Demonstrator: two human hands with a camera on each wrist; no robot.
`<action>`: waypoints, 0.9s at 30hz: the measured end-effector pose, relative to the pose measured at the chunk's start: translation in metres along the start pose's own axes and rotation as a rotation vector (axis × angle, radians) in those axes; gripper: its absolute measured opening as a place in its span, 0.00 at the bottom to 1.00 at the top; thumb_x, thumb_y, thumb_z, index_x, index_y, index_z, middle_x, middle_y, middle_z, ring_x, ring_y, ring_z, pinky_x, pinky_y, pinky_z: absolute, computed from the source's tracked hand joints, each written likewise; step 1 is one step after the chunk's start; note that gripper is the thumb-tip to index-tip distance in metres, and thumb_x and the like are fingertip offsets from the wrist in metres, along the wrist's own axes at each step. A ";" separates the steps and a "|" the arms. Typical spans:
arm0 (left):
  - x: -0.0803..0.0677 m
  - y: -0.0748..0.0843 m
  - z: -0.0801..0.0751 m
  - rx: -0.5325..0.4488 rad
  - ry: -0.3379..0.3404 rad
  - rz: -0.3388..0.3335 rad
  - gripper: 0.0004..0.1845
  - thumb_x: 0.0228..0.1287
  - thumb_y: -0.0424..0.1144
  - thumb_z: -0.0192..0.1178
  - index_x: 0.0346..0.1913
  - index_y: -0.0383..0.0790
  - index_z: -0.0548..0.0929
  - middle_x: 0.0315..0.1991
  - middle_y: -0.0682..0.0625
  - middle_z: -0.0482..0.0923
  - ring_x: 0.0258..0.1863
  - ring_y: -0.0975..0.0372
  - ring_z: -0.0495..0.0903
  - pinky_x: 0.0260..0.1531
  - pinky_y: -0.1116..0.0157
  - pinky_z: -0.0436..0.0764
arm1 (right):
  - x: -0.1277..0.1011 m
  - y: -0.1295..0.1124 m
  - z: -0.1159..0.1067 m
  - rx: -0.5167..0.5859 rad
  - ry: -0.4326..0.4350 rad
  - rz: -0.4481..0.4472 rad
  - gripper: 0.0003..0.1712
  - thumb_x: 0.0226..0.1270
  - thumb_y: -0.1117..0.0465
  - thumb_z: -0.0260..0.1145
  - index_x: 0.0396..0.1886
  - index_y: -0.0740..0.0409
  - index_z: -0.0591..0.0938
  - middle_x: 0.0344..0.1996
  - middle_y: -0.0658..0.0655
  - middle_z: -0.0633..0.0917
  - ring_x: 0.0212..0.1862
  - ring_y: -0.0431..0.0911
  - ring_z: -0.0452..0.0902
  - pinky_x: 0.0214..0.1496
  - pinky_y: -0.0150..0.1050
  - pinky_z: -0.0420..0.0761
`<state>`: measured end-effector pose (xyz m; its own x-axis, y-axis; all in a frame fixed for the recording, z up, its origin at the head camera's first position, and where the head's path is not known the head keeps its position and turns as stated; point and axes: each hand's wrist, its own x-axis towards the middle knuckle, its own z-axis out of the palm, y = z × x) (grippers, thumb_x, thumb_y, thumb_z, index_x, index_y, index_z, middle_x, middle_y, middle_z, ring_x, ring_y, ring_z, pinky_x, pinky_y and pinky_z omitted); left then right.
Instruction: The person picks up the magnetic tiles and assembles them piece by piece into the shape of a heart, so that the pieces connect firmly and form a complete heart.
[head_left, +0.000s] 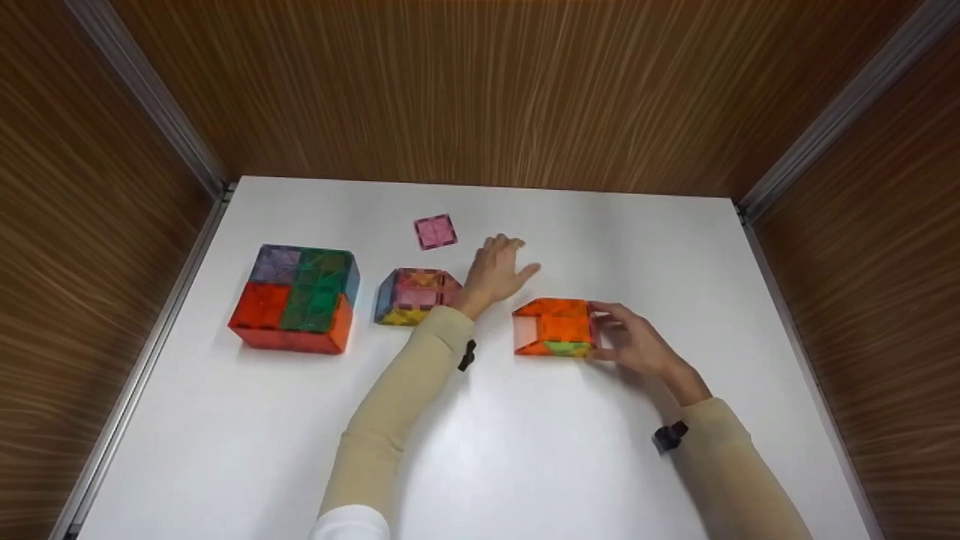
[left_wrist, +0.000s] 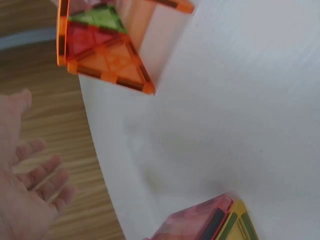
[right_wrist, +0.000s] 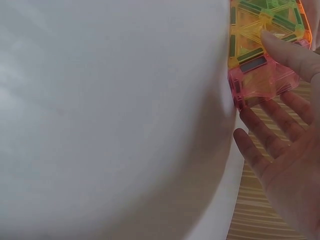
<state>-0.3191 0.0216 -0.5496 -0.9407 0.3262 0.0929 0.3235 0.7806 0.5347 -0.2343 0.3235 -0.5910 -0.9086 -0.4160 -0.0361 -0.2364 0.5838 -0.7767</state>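
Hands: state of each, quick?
Left hand: open, holding nothing, above the table beside the pink-topped tile box.
Right hand: open, fingers touching the orange tile box.

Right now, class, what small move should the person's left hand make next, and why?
Probably reach for the loose pink tile: the left hand hovers open beside it, while the right hand steadies the orange cube, whose left side looks open.
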 end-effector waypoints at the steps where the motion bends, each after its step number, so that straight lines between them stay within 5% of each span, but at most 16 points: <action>1: 0.004 -0.003 0.001 0.020 0.017 -0.049 0.33 0.76 0.57 0.60 0.70 0.35 0.78 0.62 0.38 0.80 0.65 0.47 0.77 0.68 0.51 0.78 | 0.000 0.000 0.000 -0.003 0.000 0.000 0.51 0.55 0.60 0.85 0.78 0.52 0.71 0.74 0.60 0.76 0.69 0.61 0.77 0.74 0.64 0.74; 8: 0.023 -0.021 0.012 0.175 -0.001 -0.354 0.37 0.77 0.60 0.58 0.74 0.33 0.72 0.70 0.34 0.74 0.70 0.45 0.73 0.72 0.48 0.76 | 0.000 0.000 0.000 -0.006 0.001 -0.003 0.51 0.55 0.60 0.85 0.78 0.52 0.71 0.74 0.60 0.76 0.69 0.60 0.78 0.74 0.64 0.75; 12: 0.028 -0.024 0.014 0.213 -0.007 -0.456 0.40 0.76 0.62 0.57 0.75 0.33 0.71 0.72 0.34 0.72 0.72 0.44 0.73 0.73 0.50 0.75 | -0.001 0.001 -0.001 -0.013 0.003 -0.011 0.50 0.56 0.59 0.84 0.78 0.52 0.71 0.74 0.60 0.77 0.68 0.59 0.79 0.74 0.63 0.75; 23: 0.033 -0.035 0.015 0.250 -0.113 -0.551 0.45 0.76 0.66 0.54 0.81 0.34 0.63 0.81 0.30 0.57 0.82 0.40 0.58 0.81 0.47 0.64 | -0.002 0.001 0.000 -0.029 -0.002 -0.013 0.50 0.56 0.60 0.84 0.78 0.51 0.71 0.74 0.59 0.77 0.69 0.59 0.79 0.74 0.63 0.75; 27: 0.032 -0.032 0.018 0.242 -0.149 -0.507 0.46 0.76 0.66 0.54 0.81 0.35 0.62 0.82 0.31 0.56 0.82 0.41 0.58 0.81 0.46 0.65 | -0.001 0.002 0.000 -0.039 -0.004 -0.015 0.50 0.57 0.59 0.84 0.78 0.50 0.71 0.74 0.59 0.77 0.69 0.59 0.79 0.74 0.63 0.75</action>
<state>-0.3580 0.0168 -0.5782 -0.9653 -0.0626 -0.2535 -0.1334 0.9528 0.2726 -0.2339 0.3249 -0.5921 -0.9036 -0.4275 -0.0267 -0.2635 0.6040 -0.7521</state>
